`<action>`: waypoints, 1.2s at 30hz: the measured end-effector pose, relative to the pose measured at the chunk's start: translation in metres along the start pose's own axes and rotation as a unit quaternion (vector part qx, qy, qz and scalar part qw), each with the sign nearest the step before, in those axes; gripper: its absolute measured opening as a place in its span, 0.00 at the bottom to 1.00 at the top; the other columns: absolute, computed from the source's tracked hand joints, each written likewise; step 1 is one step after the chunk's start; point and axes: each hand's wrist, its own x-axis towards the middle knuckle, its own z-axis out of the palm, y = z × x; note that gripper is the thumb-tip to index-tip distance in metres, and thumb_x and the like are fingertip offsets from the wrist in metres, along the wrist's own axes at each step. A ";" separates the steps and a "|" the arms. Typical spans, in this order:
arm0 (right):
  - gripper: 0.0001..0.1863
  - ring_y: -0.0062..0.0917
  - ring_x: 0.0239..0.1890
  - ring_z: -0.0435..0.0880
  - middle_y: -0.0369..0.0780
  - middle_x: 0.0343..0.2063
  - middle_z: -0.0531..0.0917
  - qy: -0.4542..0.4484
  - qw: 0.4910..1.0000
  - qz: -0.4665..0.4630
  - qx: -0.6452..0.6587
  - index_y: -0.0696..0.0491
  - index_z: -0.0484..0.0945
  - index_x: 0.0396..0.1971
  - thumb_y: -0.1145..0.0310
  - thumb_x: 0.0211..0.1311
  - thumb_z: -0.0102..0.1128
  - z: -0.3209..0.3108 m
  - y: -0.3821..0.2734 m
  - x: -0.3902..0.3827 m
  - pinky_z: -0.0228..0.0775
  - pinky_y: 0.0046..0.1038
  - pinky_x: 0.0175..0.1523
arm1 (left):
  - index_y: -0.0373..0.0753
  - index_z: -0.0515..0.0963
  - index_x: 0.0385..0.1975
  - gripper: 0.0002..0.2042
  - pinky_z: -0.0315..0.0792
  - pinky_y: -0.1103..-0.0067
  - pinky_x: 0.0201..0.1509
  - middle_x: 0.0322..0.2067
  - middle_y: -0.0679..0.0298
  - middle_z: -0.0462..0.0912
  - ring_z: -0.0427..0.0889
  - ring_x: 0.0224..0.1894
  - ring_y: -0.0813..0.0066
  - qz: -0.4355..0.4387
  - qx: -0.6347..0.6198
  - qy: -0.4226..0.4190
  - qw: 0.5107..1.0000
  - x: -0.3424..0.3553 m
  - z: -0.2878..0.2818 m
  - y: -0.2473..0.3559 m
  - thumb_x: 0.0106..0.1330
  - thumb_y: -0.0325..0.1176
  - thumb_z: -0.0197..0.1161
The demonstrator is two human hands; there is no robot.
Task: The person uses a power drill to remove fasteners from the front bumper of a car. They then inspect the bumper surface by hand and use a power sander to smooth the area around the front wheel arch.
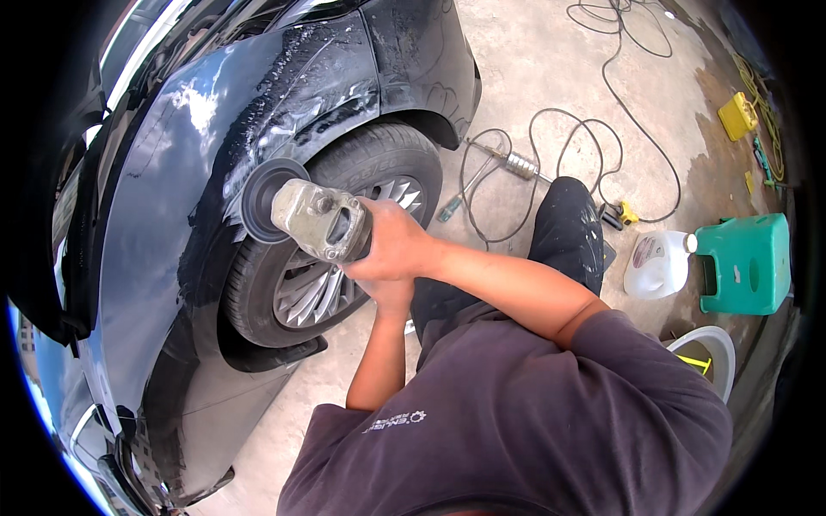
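Observation:
Both my hands are wrapped round the body of an angle grinder (323,220), whose metal head points left. My right hand (397,239) lies over the near end of its body. My left hand (385,288) closes in just below it, its fingers partly hidden. The grinder's round dark disc (265,198) is at the edge of the black car fender (219,129), above the tyre; I cannot tell whether it touches. Whitish scuffs and bare streaks mark the scraped area (323,90) over the wheel arch.
Below the fender stands the wheel (314,297) with silver spokes. Black cable (602,138) loops over the concrete beside a metal rod tool (519,165). To the right are a white plastic jug (658,265), a green stool (748,267), a white bucket (730,353) and a yellow container (736,116).

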 end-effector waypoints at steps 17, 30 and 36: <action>0.34 0.44 0.50 0.89 0.50 0.44 0.88 0.102 0.978 0.162 0.079 0.61 0.79 0.54 0.64 0.43 0.79 -0.049 0.049 -0.022 0.78 0.37 0.58 | 0.30 0.72 0.59 0.36 0.76 0.67 0.57 0.47 0.51 0.85 0.86 0.50 0.59 -0.123 0.040 -0.146 0.981 0.012 0.028 0.020 0.52 0.36 0.82; 0.32 0.43 0.49 0.89 0.50 0.45 0.88 0.088 0.987 0.137 -0.002 0.60 0.80 0.52 0.65 0.44 0.78 -0.071 0.047 -0.020 0.78 0.36 0.58 | 0.30 0.74 0.57 0.36 0.76 0.68 0.59 0.48 0.52 0.85 0.85 0.51 0.61 -0.048 0.007 -0.094 0.994 0.001 0.063 0.003 0.50 0.39 0.83; 0.28 0.33 0.47 0.89 0.45 0.44 0.89 0.100 0.975 0.196 0.023 0.58 0.83 0.50 0.66 0.45 0.78 -0.098 0.035 0.009 0.78 0.35 0.56 | 0.29 0.72 0.59 0.39 0.76 0.70 0.58 0.50 0.52 0.84 0.85 0.51 0.62 -0.146 0.020 -0.139 0.979 0.036 0.076 0.042 0.48 0.38 0.82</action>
